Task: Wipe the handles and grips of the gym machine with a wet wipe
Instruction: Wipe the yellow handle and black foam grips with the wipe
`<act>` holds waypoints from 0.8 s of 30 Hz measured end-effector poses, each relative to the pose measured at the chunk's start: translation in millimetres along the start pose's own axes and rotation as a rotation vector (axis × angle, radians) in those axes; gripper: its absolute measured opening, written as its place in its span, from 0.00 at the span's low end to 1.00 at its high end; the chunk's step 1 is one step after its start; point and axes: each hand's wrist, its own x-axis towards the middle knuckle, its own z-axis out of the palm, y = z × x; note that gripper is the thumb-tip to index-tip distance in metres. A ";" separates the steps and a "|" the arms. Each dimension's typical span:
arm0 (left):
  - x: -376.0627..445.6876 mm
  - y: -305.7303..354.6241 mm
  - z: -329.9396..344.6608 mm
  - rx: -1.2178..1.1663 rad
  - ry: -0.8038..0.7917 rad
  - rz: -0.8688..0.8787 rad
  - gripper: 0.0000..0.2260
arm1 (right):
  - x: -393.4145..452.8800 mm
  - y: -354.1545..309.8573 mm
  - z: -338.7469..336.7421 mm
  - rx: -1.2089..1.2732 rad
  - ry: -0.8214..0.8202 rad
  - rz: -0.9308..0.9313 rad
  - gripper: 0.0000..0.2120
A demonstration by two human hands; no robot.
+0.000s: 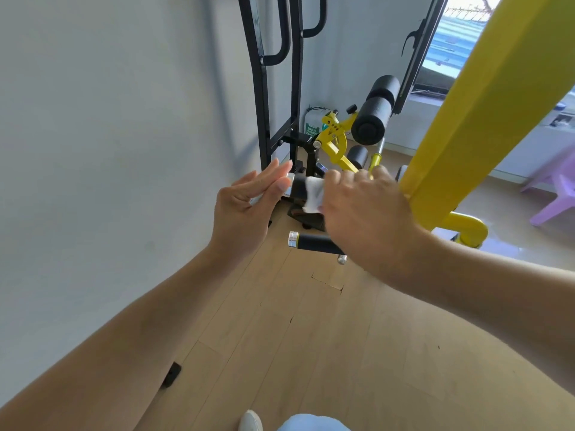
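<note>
Two black foam grips with chrome end caps stick out leftward from the yellow machine arm (485, 98). My right hand (361, 206) curls over the upper grip (298, 186) and holds a white wet wipe (314, 194) wrapped around it. My left hand (245, 206) is beside that grip's chrome end, fingers straight, fingertips touching or nearly touching the cap. The lower grip (317, 242) is bare, partly hidden under my right wrist.
A white wall runs close on the left. A black frame (264, 88) with handles stands behind, beside yellow levers and black foam rollers (373, 116). A purple plastic chair (557, 194) is at the right. Wooden floor lies below.
</note>
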 end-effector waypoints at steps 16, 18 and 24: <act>1.3 -8.7 1.8 0.044 0.018 0.081 0.11 | 5.4 -14.4 14.3 0.043 0.131 -0.027 0.13; 0.6 -12.0 0.1 0.060 0.053 0.076 0.12 | 13.0 -24.7 24.3 0.218 0.223 -0.062 0.14; -5.9 -25.8 -4.2 0.131 0.139 0.274 0.13 | -31.0 -2.4 31.4 0.637 0.525 -0.187 0.23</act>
